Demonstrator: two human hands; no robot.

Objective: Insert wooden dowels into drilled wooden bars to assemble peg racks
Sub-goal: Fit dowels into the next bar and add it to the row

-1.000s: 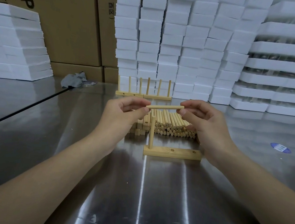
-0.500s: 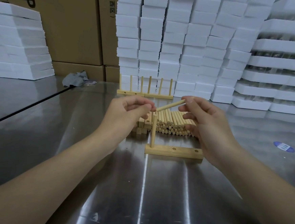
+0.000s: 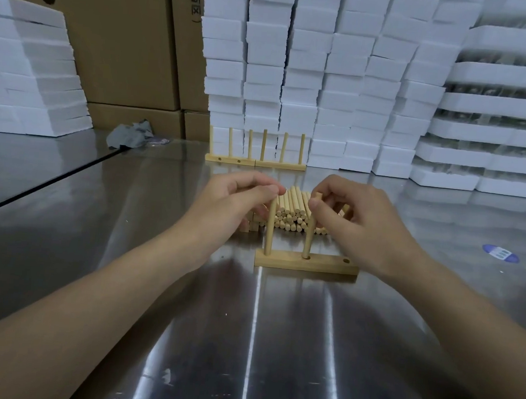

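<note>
The second dowel, slanted half a second ago, now stands upright at the drilled bar's middle hole, pinched by the right hand; the left hand apparently pinches the seated first dowel; next, press straight down, then fill the end hole.

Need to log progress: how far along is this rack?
Done: two finished racks at the back; the first dowel sits in the bar's left hole, left hand holding its top. In hand: right hand holds the second dowel at the middle hole. Left: the right hole.
</note>
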